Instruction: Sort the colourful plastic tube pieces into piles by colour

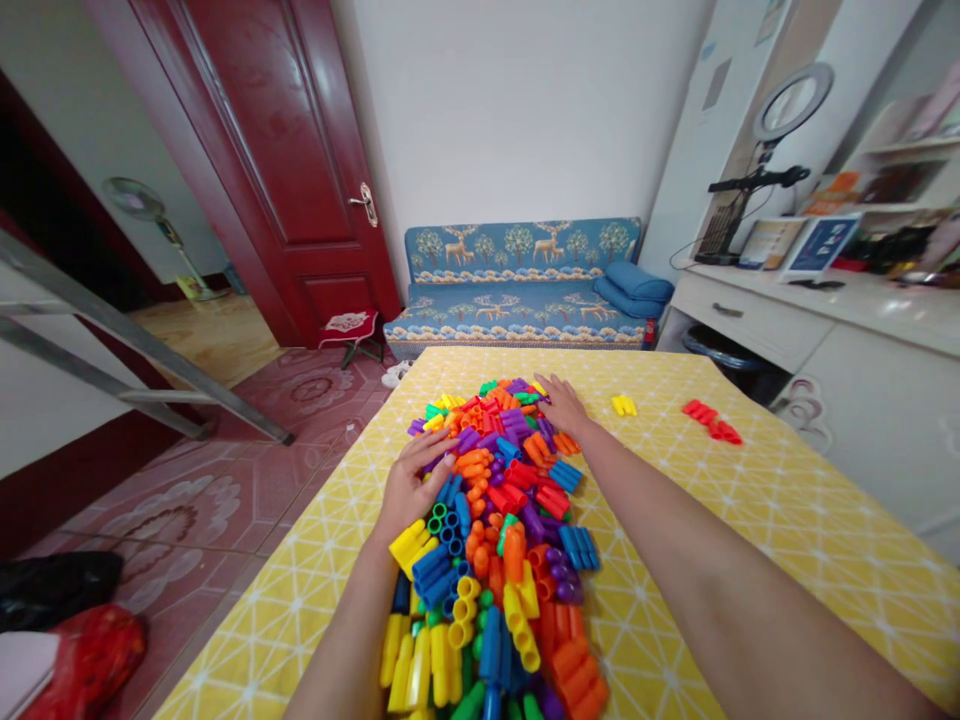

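A long heap of plastic toy building pieces (507,497), in red, orange, yellow, green, blue and purple, runs from the near edge of the view toward the far end of the table. They look like short joined tubes with rounded tips. On the heap's left side rests my left hand (411,484), its fingers stretched over purple and blue pieces. My right hand (562,406) lies at the far right edge of the heap, fingers extended beside green and purple pieces. Neither hand grips a piece. A yellow piece (623,405) and some red pieces (711,422) lie apart on the right.
A yellow patterned cloth (300,610) covers the table. Behind it stands a blue sofa (517,300). To the right is a white cabinet (757,310) with a ring light (823,85). A metal ladder (142,345) and a red stool (349,326) stand left.
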A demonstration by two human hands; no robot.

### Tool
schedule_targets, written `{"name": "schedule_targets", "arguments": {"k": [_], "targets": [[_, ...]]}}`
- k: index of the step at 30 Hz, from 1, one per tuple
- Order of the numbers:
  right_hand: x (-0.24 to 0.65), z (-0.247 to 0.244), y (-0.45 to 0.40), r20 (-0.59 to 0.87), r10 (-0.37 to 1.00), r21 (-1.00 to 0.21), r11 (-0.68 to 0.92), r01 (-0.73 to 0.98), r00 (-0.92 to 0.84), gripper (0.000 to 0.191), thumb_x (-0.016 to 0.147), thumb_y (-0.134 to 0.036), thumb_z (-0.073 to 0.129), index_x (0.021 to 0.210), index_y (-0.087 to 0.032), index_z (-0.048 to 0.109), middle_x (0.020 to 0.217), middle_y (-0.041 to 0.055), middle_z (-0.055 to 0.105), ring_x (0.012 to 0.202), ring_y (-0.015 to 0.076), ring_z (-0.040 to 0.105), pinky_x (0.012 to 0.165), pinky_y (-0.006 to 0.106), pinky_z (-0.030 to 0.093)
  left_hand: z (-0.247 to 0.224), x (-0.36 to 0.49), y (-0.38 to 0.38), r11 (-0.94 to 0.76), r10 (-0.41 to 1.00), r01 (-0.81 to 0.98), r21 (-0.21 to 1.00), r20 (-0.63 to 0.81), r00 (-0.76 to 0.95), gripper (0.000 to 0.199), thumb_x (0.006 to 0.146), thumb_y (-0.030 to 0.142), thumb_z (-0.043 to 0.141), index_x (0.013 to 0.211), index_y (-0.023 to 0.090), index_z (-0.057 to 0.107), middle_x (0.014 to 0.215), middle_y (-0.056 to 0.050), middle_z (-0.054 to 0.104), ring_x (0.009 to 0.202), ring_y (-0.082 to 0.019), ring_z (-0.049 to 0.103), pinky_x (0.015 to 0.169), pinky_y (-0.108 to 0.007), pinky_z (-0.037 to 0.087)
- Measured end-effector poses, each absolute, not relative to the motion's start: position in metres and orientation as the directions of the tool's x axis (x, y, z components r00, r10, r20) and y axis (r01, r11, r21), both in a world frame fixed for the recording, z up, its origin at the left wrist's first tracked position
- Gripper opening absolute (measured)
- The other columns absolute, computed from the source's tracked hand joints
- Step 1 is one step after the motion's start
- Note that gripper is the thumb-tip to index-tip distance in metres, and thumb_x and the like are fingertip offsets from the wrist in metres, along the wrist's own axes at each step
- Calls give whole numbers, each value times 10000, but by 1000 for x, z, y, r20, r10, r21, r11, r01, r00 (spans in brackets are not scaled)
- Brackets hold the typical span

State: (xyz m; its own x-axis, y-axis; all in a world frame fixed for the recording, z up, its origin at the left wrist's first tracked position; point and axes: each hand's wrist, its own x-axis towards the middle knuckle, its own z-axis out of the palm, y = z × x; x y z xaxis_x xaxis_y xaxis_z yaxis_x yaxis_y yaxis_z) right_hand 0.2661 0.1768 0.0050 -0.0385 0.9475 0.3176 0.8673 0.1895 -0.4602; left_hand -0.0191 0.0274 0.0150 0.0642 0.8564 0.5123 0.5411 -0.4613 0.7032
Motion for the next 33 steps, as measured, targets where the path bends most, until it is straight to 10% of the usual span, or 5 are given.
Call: {"name": "schedule_targets", "arguments": {"k": [12,21,33], "targets": [[257,-15,144,403,906,-721,224,656,133,338,871,-223,422,1068,-165,690,1078,76,712,993,178,650,864,306,511,15,-18,28,-461,851,544,701,523,47,315,857,408,587,1072,234,737,1224,-75,678,1194,-260,579,1084,-456,402],[259,-5,76,650,760,-653,544,527,20,275,818,-155,479,851,-231,741,1007,33,716,998,161,651,941,327,495,14,-19,29,-485,840,542,686,538,70,330,869,423,575,1081,226,732,1219,-81,681,1184,-264,590,1084,-478,404],[362,-25,77,574,803,-578,257,774,162,379,757,-222,572,1107,-165,704,1268,122,620,1219,288,519,1084,473,360,14,-19,30,-490,831,548,678,554,57,329,855,438,588,1052,225,742,1180,-82,699,1157,-273,605,1069,-487,420]]}}
